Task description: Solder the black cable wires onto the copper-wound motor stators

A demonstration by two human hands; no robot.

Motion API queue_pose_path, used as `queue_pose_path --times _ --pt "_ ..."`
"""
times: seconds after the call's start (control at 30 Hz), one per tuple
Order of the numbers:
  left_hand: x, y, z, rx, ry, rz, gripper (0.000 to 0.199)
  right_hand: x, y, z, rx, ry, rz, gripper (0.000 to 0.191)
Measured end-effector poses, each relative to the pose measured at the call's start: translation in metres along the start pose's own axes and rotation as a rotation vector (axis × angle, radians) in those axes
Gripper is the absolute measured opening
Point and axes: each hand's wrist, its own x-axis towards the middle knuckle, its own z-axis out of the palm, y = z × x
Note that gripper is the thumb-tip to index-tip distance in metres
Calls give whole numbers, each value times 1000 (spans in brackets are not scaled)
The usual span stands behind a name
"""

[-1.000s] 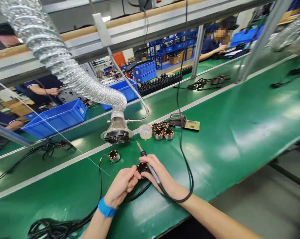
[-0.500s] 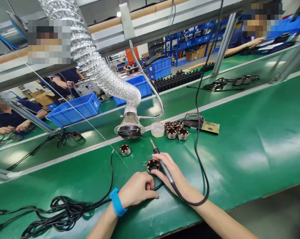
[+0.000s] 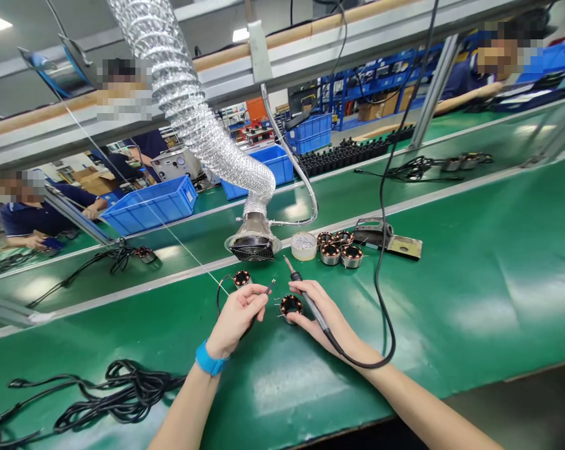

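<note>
So, wound ring (image 3: 290,307) sits on the green bench (image 3: 432,319), open face up, right thumb at its near rim. Right hand (image 3: 324,312) is partly curled, grasping soldering iron (image 3: 315,310); long axis slants from the wrist, tip forward and slightly left. Left hand (image 3: 238,315) is mostly closed, pinching black cable (image 3: 271,286), end poking forward-right. Second ring (image 3: 242,279) is just beyond the left hand; hood (image 3: 253,240) is past that. Versus half a second ago: left hand moved forward and left, cable end now showing.
</note>
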Motion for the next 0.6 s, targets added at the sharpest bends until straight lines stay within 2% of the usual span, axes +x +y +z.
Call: queue_pose_path --times 0.2,0.33,0.5,0.6 --pt "-5 -1 8 -36 -20 53 35 23 -25 8 210 89 -23 40" --pt "-7 -1 8 -76 -19 7 38 35 -32 21 304 176 -46 33" --pt "-6 -11 8 -195 -75 -72 39 31 -36 29 377 166 -29 38" --pt "-3 -19 10 -189 -46 -78 39 26 -35 28 405 185 -11 40"
